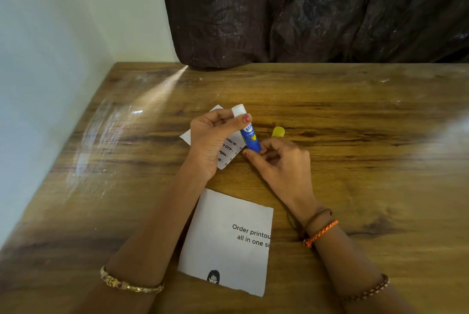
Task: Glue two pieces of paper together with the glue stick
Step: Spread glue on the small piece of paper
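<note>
Head view: both hands meet over the middle of a wooden desk point(355, 115). The left hand point(210, 143) curls its fingers and thumb round the upper part of a blue glue stick point(250, 137), whose white tip points up and away, uncapped. The right hand point(281, 164) pinches the stick's lower end between thumb and fingers. A yellow cap point(278, 132) shows just behind the right hand; whether it rests on the desk or is held by the fingers is unclear. Under the left hand lies a small printed slip point(228, 153), mostly hidden by the palm. A larger paper point(228, 245) with printed text lies flat on the desk between the forearms, apart from the slip. A dark curtain point(317, 9) hangs behind the desk.
</note>
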